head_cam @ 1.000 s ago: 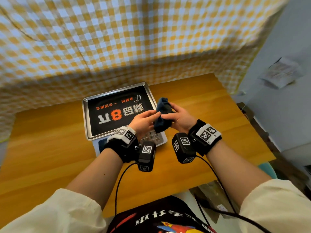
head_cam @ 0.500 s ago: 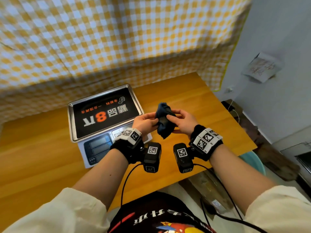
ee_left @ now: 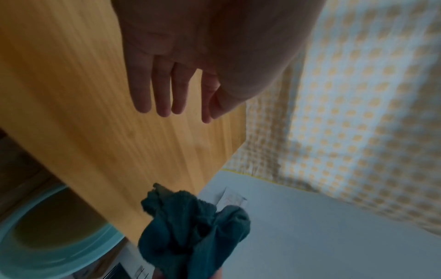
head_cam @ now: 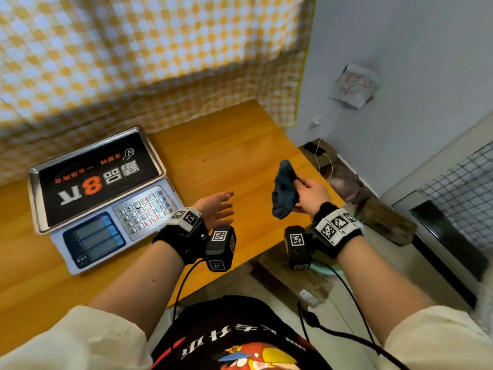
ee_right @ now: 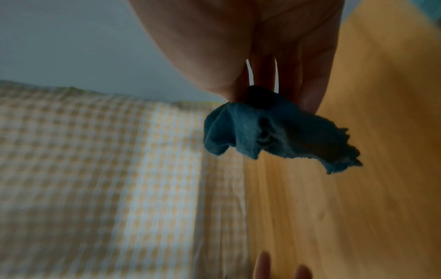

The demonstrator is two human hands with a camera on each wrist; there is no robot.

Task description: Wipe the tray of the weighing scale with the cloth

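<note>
A weighing scale (head_cam: 138, 214) stands on the left of the wooden table, its steel tray (head_cam: 32, 198) covered by a black sheet with orange print. My right hand (head_cam: 306, 193) holds a crumpled dark blue cloth (head_cam: 284, 194) above the table's right edge, well to the right of the tray. In the right wrist view the fingers (ee_right: 307, 88) pinch the cloth (ee_right: 274, 130) from above. My left hand (head_cam: 218, 206) hovers with straight fingers beside the scale's keypad and holds nothing. The left wrist view shows its flat fingers (ee_left: 162, 90) over the wood, the cloth (ee_left: 193, 230) further off.
The orange wooden table (head_cam: 226, 145) ends just right of my right hand. A yellow checked curtain (head_cam: 160, 62) hangs behind it. On the floor beyond the edge lie wooden boards (head_cam: 384, 217), a teal basin (ee_left: 35, 236) and a wire grid (head_cam: 464, 177).
My left hand has let go of the cloth and opened, pulling back to the left. The right hand has carried the cloth away to the right. The head view has swung right.
</note>
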